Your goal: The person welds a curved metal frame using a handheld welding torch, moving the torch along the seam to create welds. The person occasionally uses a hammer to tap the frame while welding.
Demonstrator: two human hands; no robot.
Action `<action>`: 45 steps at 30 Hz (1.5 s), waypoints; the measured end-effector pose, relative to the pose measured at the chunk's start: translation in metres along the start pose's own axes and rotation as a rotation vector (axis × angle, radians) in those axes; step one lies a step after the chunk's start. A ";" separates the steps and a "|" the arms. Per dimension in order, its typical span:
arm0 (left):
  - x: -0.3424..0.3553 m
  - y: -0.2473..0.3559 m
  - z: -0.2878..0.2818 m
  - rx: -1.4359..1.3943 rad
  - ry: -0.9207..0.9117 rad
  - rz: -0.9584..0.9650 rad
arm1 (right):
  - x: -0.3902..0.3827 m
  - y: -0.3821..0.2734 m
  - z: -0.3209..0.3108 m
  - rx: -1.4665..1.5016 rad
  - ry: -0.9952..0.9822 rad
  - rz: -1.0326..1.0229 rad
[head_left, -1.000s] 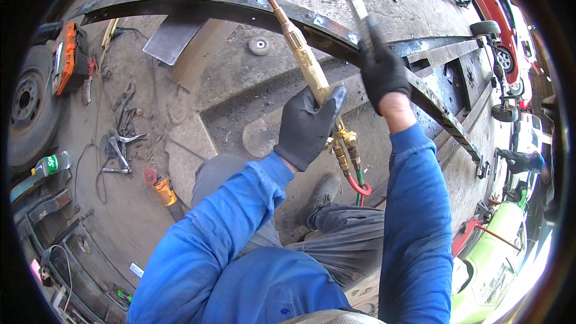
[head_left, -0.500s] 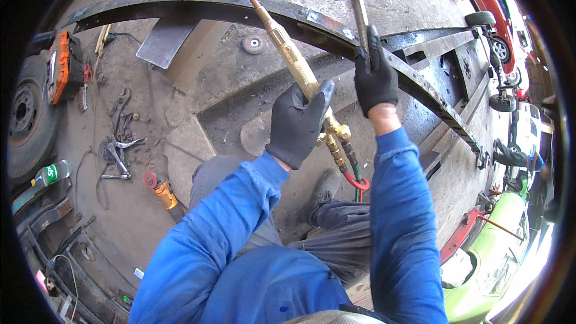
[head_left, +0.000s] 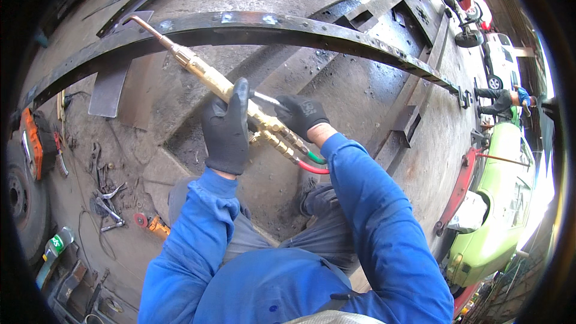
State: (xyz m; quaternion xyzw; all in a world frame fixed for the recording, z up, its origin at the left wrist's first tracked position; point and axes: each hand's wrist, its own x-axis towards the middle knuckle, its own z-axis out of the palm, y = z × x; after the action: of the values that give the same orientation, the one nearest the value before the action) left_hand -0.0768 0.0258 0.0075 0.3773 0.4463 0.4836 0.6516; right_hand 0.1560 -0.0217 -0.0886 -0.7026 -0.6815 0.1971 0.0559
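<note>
The brass cutting torch is lying at a slant across the middle of the view, nozzle tip pointing up-left and resting close to the curved steel frame rail, green and red hoses trailing from its rear end. The left hand, gloved black, is wrapping its fingers around the torch body in a firm grasp. The right hand, also gloved, is closing its fingers about the valve end; exactly what the fingertips are pinching cannot be told. No flame is showing. Judgement: the step in hand looks like setting the valves while lining up the tip on the rail; the next move would call for a steady tip held just off the steel. Room: the rail's edge is bounding the work above, open concrete floor lying beyond it. Scattered hand tools and an orange grinder are lying well apart to the left, a green car standing off to the right.
</note>
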 end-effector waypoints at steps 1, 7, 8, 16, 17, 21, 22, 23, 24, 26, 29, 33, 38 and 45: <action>-0.001 0.000 0.000 0.013 -0.010 -0.009 | 0.000 0.010 0.012 -0.050 -0.050 0.031; -0.012 -0.001 0.004 0.184 0.008 0.036 | -0.002 0.062 0.078 -0.053 -0.245 0.003; -0.015 -0.001 0.004 0.154 -0.016 -0.030 | -0.003 0.069 0.087 -0.039 -0.231 0.013; -0.020 -0.001 0.020 0.261 0.026 -0.057 | 0.018 0.096 0.129 -0.052 -0.272 0.102; -0.021 0.001 0.021 0.262 0.035 -0.087 | 0.020 0.097 0.132 -0.038 -0.256 0.086; -0.041 0.014 0.033 0.499 0.080 0.114 | 0.021 0.099 0.132 0.031 -0.258 0.107; -0.047 0.018 0.036 0.485 0.108 0.021 | 0.019 0.098 0.129 0.060 -0.257 0.103; -0.052 0.026 0.037 0.510 0.111 -0.064 | 0.016 0.098 0.124 0.081 -0.288 0.112; -0.058 0.029 0.042 0.563 0.164 -0.098 | 0.013 0.096 0.117 0.076 -0.275 0.107; -0.067 0.033 0.050 0.396 0.183 -0.224 | 0.010 0.093 0.097 0.132 -0.137 0.162; -0.077 0.033 0.063 0.451 0.187 -0.222 | 0.006 0.082 0.049 0.355 -0.059 0.288; -0.086 0.028 0.074 0.611 0.166 -0.165 | -0.016 0.056 -0.042 0.760 -0.136 0.329; -0.102 0.014 0.086 0.467 0.327 -0.390 | -0.076 -0.001 -0.148 0.886 -0.332 0.301; -0.186 0.054 0.119 0.086 0.472 -0.623 | -0.189 -0.076 -0.239 0.897 -0.707 0.267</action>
State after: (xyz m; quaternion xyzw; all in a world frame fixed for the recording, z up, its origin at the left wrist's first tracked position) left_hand -0.0047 -0.1480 0.1351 0.1290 0.6969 0.3171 0.6302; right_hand 0.1702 -0.1562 0.1942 -0.5817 -0.4141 0.6940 0.0920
